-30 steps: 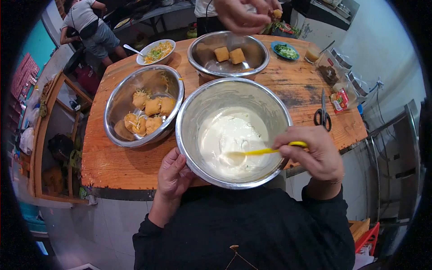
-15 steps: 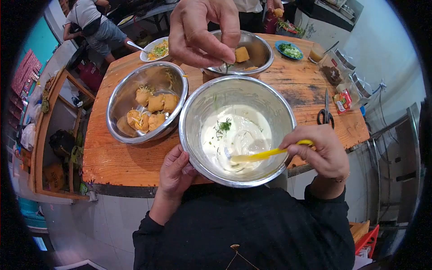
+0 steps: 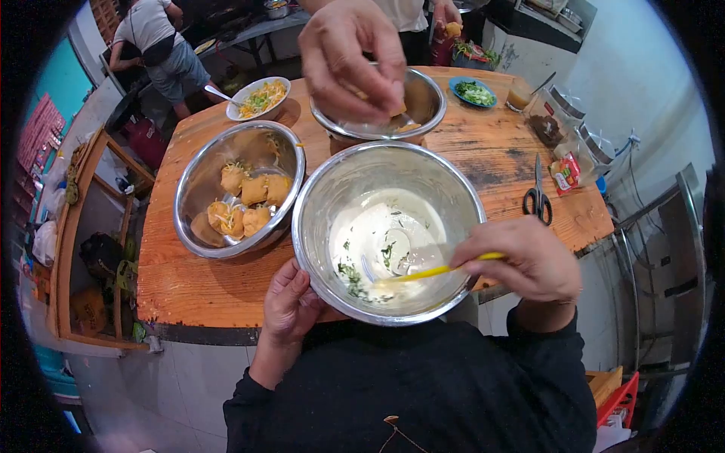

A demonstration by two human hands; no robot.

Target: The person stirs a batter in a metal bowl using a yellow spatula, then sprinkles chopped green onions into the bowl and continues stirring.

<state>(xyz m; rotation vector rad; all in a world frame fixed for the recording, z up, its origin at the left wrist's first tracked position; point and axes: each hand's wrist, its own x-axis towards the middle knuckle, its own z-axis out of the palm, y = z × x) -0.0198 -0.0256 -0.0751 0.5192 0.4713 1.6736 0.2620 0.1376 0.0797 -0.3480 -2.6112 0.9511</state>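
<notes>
In the head view, a steel mixing bowl [image 3: 464, 198] holds pale, runny batter [image 3: 419, 238] with chopped green leaves [image 3: 352, 279] on it. My left hand [image 3: 289, 298] grips the bowl's near left rim, thumb near the edge. Closed around a yellow-handled utensil [image 3: 434, 272] is my right hand [image 3: 521, 260]. The utensil slants down into the batter; its head is partly covered, so its exact kind cannot be made out. Above the far rim hangs another person's hand [image 3: 355, 64], blurred, fingers pointing down.
At left, a steel bowl [image 3: 185, 170] holds several stuffed tofu pieces [image 3: 255, 190]. Another steel bowl [image 3: 434, 94] stands behind mine. A white bowl of shredded vegetables [image 3: 260, 100], a blue plate of chopped greens [image 3: 474, 93] and black-handled scissors [image 3: 538, 198] lie around. Other people stand beyond the table.
The utensil has swept a little leftward through the batter. Greens that lay in one clump are now spread, with more near the front left. The other person's hand has shifted slightly.
</notes>
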